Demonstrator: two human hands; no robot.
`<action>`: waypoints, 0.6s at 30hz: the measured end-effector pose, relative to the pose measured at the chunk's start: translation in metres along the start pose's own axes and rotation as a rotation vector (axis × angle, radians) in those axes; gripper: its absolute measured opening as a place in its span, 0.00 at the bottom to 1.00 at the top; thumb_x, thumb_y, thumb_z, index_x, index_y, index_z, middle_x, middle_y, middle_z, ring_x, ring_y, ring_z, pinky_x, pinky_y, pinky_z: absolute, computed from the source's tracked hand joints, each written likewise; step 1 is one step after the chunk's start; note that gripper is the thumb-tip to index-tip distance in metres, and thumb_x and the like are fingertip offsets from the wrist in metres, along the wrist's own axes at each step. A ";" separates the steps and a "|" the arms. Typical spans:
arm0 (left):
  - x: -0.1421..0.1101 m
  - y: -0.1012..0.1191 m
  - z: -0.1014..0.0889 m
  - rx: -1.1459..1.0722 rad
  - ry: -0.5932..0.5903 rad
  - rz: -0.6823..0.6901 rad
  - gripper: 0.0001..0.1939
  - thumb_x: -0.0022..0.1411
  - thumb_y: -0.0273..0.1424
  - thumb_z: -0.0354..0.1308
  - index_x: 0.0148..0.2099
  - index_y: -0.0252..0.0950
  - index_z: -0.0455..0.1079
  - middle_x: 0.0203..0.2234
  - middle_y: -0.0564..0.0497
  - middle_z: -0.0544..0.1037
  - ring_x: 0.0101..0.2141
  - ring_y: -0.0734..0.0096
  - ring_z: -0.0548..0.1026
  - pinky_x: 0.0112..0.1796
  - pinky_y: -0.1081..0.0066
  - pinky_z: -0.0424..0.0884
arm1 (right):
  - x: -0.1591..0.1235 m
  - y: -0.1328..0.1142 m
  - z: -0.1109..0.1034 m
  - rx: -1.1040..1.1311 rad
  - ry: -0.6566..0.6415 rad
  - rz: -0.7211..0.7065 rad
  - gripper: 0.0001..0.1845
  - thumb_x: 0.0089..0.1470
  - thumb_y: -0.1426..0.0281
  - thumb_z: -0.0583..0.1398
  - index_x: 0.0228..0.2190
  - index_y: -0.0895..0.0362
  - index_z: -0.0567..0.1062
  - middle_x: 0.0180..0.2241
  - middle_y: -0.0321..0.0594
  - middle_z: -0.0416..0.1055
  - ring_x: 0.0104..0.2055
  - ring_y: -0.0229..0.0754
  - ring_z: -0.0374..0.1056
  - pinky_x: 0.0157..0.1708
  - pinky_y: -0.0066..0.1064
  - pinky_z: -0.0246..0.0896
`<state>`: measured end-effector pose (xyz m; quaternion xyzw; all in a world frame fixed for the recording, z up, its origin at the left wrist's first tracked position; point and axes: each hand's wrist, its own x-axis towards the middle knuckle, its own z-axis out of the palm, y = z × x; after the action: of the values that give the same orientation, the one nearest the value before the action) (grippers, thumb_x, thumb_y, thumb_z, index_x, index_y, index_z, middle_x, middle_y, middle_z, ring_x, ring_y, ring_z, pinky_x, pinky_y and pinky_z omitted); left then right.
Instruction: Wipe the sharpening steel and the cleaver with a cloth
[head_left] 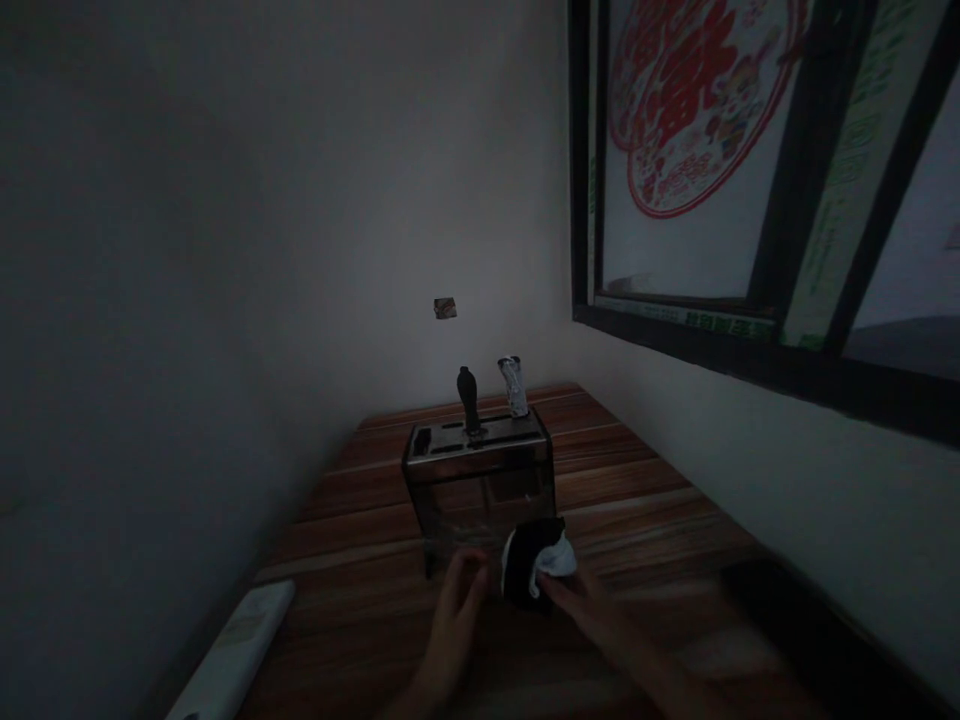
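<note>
A black-and-white bundle of what looks like cloth (525,567) is gripped in my right hand (581,602), low in the head view, just above the wooden table. My left hand (457,597) is beside the bundle on its left, with curved fingers apart from the thumb and nothing visible between them. Just beyond both hands stands a knife block (480,450) with a metal slotted top and a see-through front. A dark-handled utensil (467,395) sticks up from its middle. Towards its right end, a silvery patterned handle or wrapped piece (514,387) stands in a slot.
The wooden table (360,500) runs back to pale walls. A white elongated object (236,650) lies at its left front edge. Something dark and flat (817,640) lies at the lower right. A dark-framed window with a red print (694,110) is on the right wall. Light is dim.
</note>
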<state>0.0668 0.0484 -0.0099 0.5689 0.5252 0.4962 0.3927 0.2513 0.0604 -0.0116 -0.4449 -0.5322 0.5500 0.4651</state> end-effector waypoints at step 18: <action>0.005 0.006 -0.006 -0.235 -0.394 -0.293 0.24 0.45 0.44 0.65 0.43 0.36 0.74 0.38 0.48 0.79 0.43 0.55 0.73 0.45 0.62 0.67 | -0.015 0.009 -0.003 -0.022 -0.406 0.111 0.48 0.27 0.36 0.59 0.42 0.59 0.75 0.42 0.51 0.73 0.49 0.58 0.65 0.50 0.46 0.56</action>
<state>0.0617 0.0524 -0.0022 0.5231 0.4541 0.3714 0.6183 0.2559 0.0465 -0.0208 -0.3585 -0.5958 0.6472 0.3123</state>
